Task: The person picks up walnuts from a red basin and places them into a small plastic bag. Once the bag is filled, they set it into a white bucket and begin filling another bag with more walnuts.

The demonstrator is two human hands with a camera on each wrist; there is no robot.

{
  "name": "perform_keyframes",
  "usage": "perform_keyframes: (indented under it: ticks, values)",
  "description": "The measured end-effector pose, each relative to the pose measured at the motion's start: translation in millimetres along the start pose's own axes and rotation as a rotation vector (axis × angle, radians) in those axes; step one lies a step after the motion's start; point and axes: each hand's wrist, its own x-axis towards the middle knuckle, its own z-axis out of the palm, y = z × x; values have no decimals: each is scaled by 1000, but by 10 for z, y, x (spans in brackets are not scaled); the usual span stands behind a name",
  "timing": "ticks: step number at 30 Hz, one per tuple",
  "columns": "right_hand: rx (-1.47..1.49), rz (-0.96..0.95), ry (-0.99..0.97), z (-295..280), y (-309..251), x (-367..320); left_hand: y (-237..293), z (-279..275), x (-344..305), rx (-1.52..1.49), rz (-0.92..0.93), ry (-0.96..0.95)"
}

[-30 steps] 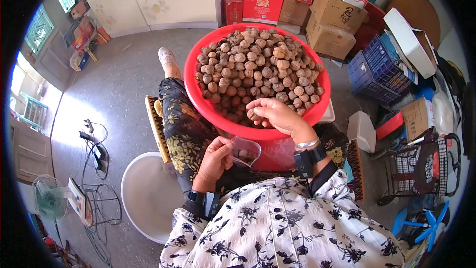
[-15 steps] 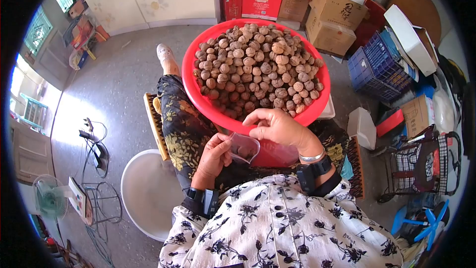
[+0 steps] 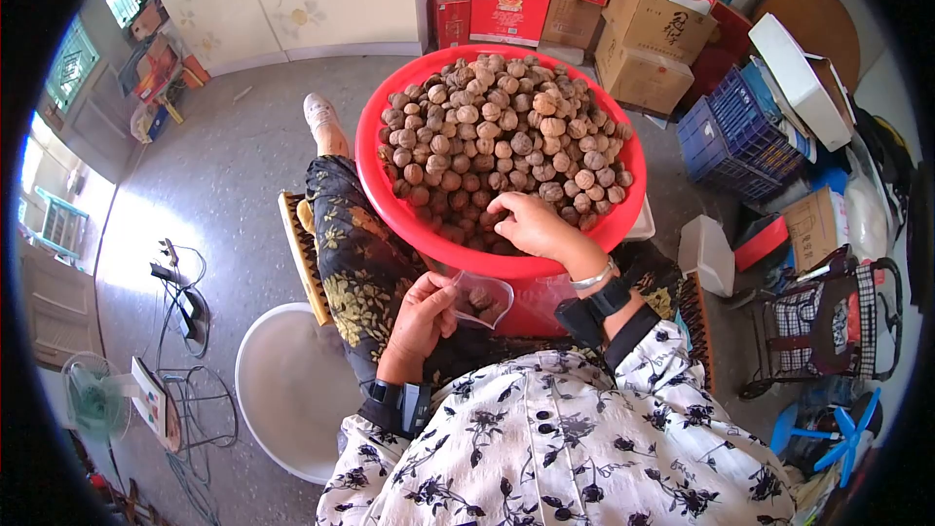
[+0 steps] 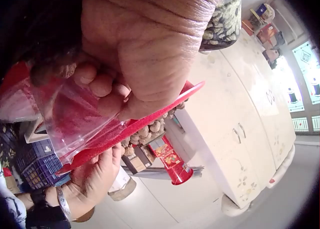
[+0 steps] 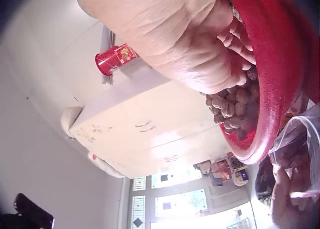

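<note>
A large red basin (image 3: 635,185) stands in front of the person, heaped with walnuts (image 3: 487,122). At its near rim, my left hand (image 3: 419,319) pinches the edge of a clear plastic bag (image 3: 500,294), which has several walnuts in its bottom. The bag spreads out from the left fingers in the left wrist view. My right hand (image 3: 543,231) reaches over the near rim onto the walnuts, fingers bent down among them. In the right wrist view its fingers (image 5: 239,44) lie beside the pile; I cannot tell whether they hold a walnut.
A white tub (image 3: 255,390) sits on the floor at left, near a fan (image 3: 95,394) and cables. Cardboard boxes (image 3: 648,29) are stacked at the back. Blue crates (image 3: 730,141) and a checked cart (image 3: 828,326) stand at right.
My right hand went from the walnuts to the bag's mouth and is now back over the walnuts. My left hand keeps pinching the bag, and the walnuts inside show more clearly.
</note>
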Motion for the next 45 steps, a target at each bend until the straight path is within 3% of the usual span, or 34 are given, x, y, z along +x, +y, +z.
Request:
perform_keyframes:
  ticks: [4,7,10,17,20,21,23,26,34,37,39,41,45]
  values:
    - [-114,-132,-13,139,63,94,36,32,-24,-5,-26,16]
    - [-173,-35,-12,192,74,120,26,23,-19,-10,-32,16]
    - [-247,-38,-123,177,61,118,24,17,-11,-19,-34,-1]
    - [-217,-67,-74,182,54,109,44,26,-33,18,-33,-27]
    - [233,40,-59,120,-60,108,17,18,-21,6,-24,-17]
    - [458,209,-171,33,-79,62,6,11,-14,-3,-7,-13]
    - [759,152,-193,-12,-14,8,17,25,-17,-5,-9,-5]
    - [870,121,-234,-196,-249,-184,28,39,-13,3,-16,11]
    - [782,-131,-349,-200,-421,-469,28,36,-11,-8,-15,12]
    - [588,-54,-434,-307,-631,-577,7,18,12,-10,-12,13]
    - [489,-29,-417,-224,-508,-548,9,23,12,-27,-16,15]
    - [700,-85,-244,-155,-416,-498,4,13,7,-13,-14,11]
    - [513,13,-86,-139,-274,-348,38,36,-13,34,-22,16]
